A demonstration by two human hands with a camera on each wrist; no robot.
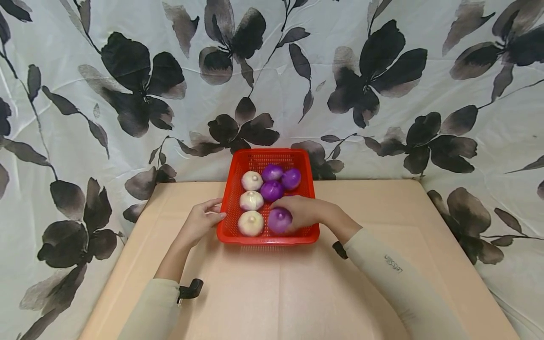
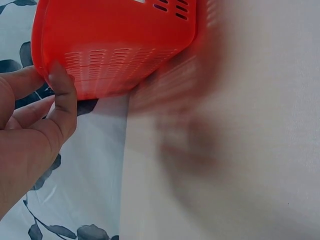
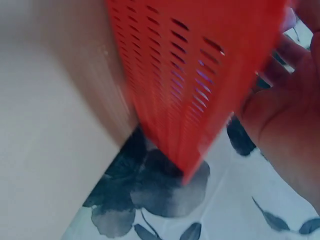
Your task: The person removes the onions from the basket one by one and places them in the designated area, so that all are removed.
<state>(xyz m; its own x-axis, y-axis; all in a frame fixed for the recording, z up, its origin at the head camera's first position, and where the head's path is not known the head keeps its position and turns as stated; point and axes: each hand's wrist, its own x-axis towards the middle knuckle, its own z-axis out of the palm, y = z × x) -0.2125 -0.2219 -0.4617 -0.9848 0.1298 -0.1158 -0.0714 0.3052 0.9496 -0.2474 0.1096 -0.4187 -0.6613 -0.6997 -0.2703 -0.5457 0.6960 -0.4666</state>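
A red plastic basket [image 1: 267, 239] with slotted walls holds three white onions [image 1: 250, 223] in a column on its left side and several purple onions on its right. My left hand [image 1: 204, 219] holds the basket's left rim; the left wrist view shows its fingers [image 2: 62, 95] bent at the rim. Over the right wall, my right hand [image 1: 299, 212] reaches inside and grips the nearest purple onion [image 1: 279, 221]. Other purple onions [image 1: 272, 191] sit just beyond that hand. In the right wrist view the basket wall [image 3: 200, 65] hides most of the onions.
The basket stands near the far edge of a light tan table [image 1: 272, 293]. Behind the table hangs a white cloth [image 1: 306, 28] with dark flower prints. Dark wrist straps [image 1: 191, 289] show at both sleeve cuffs.
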